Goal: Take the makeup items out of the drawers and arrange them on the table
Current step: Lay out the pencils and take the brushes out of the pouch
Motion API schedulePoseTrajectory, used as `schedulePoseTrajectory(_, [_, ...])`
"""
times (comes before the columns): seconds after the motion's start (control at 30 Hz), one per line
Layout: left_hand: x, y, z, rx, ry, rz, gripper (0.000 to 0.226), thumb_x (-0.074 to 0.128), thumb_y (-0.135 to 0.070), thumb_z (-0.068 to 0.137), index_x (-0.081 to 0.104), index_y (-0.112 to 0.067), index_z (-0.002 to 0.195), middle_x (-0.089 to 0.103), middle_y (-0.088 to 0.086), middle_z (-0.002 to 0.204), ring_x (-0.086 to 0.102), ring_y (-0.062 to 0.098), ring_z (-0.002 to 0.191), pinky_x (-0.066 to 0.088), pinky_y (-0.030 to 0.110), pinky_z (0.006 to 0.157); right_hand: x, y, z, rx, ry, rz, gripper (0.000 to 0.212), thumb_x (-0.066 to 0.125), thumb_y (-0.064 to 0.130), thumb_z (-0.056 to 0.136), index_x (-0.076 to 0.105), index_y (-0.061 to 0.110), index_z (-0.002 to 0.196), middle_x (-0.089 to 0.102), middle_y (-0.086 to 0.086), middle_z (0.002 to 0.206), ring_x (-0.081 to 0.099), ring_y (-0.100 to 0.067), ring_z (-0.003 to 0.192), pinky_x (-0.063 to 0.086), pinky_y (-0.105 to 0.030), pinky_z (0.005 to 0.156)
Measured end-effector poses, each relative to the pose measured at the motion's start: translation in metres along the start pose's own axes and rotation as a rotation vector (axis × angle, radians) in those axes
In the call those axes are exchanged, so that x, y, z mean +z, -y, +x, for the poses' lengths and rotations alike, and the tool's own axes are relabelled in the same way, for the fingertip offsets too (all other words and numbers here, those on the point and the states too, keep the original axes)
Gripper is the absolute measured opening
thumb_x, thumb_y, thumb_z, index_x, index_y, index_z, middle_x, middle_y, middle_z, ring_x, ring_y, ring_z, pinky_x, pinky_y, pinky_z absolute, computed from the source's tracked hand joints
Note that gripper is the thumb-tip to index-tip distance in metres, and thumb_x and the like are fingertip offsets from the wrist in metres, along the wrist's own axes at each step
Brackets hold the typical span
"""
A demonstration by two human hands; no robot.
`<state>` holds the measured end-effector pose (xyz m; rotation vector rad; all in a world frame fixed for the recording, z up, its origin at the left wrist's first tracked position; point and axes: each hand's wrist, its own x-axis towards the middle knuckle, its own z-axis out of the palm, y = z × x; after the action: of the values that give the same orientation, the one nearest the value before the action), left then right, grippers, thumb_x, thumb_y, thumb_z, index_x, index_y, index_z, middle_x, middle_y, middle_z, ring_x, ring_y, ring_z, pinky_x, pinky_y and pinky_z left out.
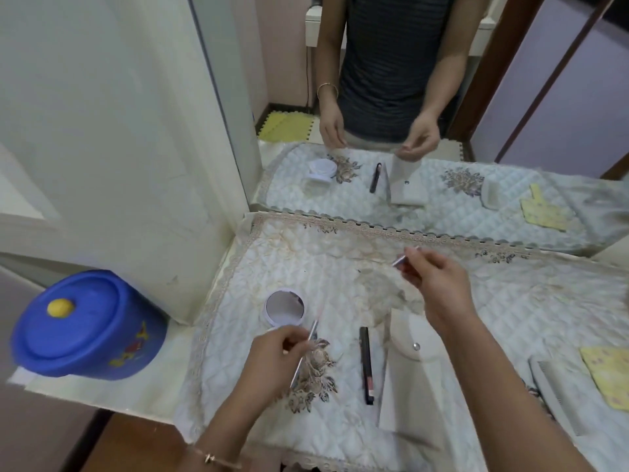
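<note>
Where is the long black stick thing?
In the head view, the black tube lies flat on the quilted cloth, between the left hand and the white pouch.

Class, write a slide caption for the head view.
Left hand holds a silver stick, right hand a small silver piece, above a quilted cloth bearing a compact and black tube.

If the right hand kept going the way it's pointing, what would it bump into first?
Probably the mirror. The right hand, pinching a small silvery piece, points up and left over bare quilted cloth. Nothing stands in between, though its height above the cloth is hard to judge.
</note>
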<state>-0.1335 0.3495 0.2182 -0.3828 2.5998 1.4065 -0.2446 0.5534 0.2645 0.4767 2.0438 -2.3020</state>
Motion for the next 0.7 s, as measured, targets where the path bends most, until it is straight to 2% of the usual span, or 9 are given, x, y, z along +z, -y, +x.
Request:
schedulePoseTrajectory(0.07, [0.006, -0.010, 0.011, -0.017, -0.022, -0.001, 0.007, 0.065, -0.015, 0.083, 0.065, -0.021, 0.080, 0.060, -0.014, 0.068, 0.056, -0.008, 0.059, 0.042, 0.004, 0.057, 0.008, -0.018, -0.010, 0.035, 0.068, -0.205, 0.011, 0.063, 0.006, 0.083, 0.067, 0.008, 0.073, 0.063, -0.002, 0.057, 0.059, -0.005, 0.049, 0.051, -0.018, 0.055])
schedulePoseTrajectory(0.13, [0.020, -0.011, 0.020, -0.017, 0.013, 0.095, 0.005, 0.064, -0.017, 0.083, 0.062, -0.018, 0.079, 0.060, -0.008, 0.068, 0.056, 0.001, 0.061, 0.041, 0.008, 0.054, 0.017, -0.052, -0.029, 0.104, 0.123, -0.407, 0.003, 0.068, 0.006, 0.078, 0.065, 0.006, 0.080, 0.063, -0.005, 0.058, 0.060, -0.007, 0.049, 0.054, -0.026, 0.062])
schedulePoseTrajectory(0.2, [0.033, -0.003, 0.021, -0.050, 0.030, 0.176, 0.008, 0.062, -0.019, 0.084, 0.058, -0.017, 0.078, 0.063, 0.001, 0.074, 0.061, 0.017, 0.074, 0.045, 0.022, 0.065, 0.023, -0.081, -0.046, 0.128, 0.183, -0.615, 0.016, 0.069, 0.009, 0.075, 0.058, 0.018, 0.068, 0.059, 0.001, 0.057, 0.059, -0.002, 0.049, 0.047, -0.010, 0.055])
schedulePoseTrajectory(0.27, [0.045, 0.008, 0.019, -0.087, 0.044, 0.236, 0.007, 0.060, -0.020, 0.085, 0.059, -0.013, 0.083, 0.063, 0.005, 0.077, 0.063, 0.024, 0.084, 0.045, 0.033, 0.072, 0.028, -0.103, -0.054, 0.126, 0.235, -0.754, 0.025, 0.069, 0.013, 0.074, 0.051, 0.026, 0.062, 0.056, 0.007, 0.059, 0.060, -0.009, 0.059, 0.040, -0.006, 0.050])
schedulePoseTrajectory(0.37, [0.055, 0.015, 0.016, -0.107, 0.034, 0.256, 0.015, 0.055, -0.020, 0.086, 0.061, -0.010, 0.096, 0.067, 0.004, 0.084, 0.063, 0.022, 0.085, 0.046, 0.034, 0.073, 0.036, -0.116, -0.059, 0.150, 0.264, -0.841, 0.010, 0.067, 0.018, 0.077, 0.057, 0.020, 0.074, 0.062, 0.001, 0.069, 0.062, -0.015, 0.074, 0.042, -0.008, 0.058])
schedulePoseTrajectory(0.4, [0.057, 0.017, 0.015, -0.108, 0.027, 0.275, 0.015, 0.054, -0.019, 0.087, 0.060, -0.011, 0.098, 0.069, 0.005, 0.088, 0.063, 0.023, 0.086, 0.046, 0.035, 0.073, 0.038, -0.117, -0.060, 0.138, 0.275, -0.872, 0.005, 0.065, 0.017, 0.079, 0.061, 0.017, 0.081, 0.066, -0.003, 0.076, 0.064, -0.017, 0.080, 0.045, -0.014, 0.065])
schedulePoseTrajectory(0.47, [0.057, 0.020, 0.015, -0.106, 0.035, 0.292, 0.014, 0.052, -0.019, 0.088, 0.059, -0.012, 0.097, 0.069, 0.007, 0.090, 0.062, 0.024, 0.087, 0.045, 0.035, 0.073, 0.039, -0.118, -0.060, 0.112, 0.271, -0.909, 0.015, 0.063, 0.015, 0.080, 0.064, 0.009, 0.094, 0.069, -0.008, 0.085, 0.065, -0.020, 0.087, 0.047, -0.026, 0.076])
schedulePoseTrajectory(0.6, [0.054, 0.019, 0.014, -0.042, 0.031, 0.318, 0.009, 0.046, -0.015, 0.090, 0.049, -0.019, 0.082, 0.064, 0.002, 0.084, 0.059, 0.023, 0.084, 0.036, 0.030, 0.065, 0.026, -0.113, -0.060, 0.001, 0.177, -0.926, 0.019, 0.058, 0.011, 0.083, 0.059, 0.008, 0.101, 0.056, 0.000, 0.074, 0.057, -0.020, 0.077, 0.039, -0.026, 0.068])
schedulePoseTrajectory(0.7, [0.055, 0.018, 0.014, -0.010, 0.008, 0.288, 0.013, 0.048, -0.014, 0.089, 0.059, -0.008, 0.087, 0.065, 0.008, 0.087, 0.059, 0.024, 0.082, 0.043, 0.035, 0.072, 0.013, -0.115, -0.059, -0.077, 0.186, -1.046, 0.022, 0.053, 0.012, 0.086, 0.049, 0.006, 0.107, 0.053, -0.010, 0.101, 0.055, -0.027, 0.092, 0.038, -0.030, 0.071])
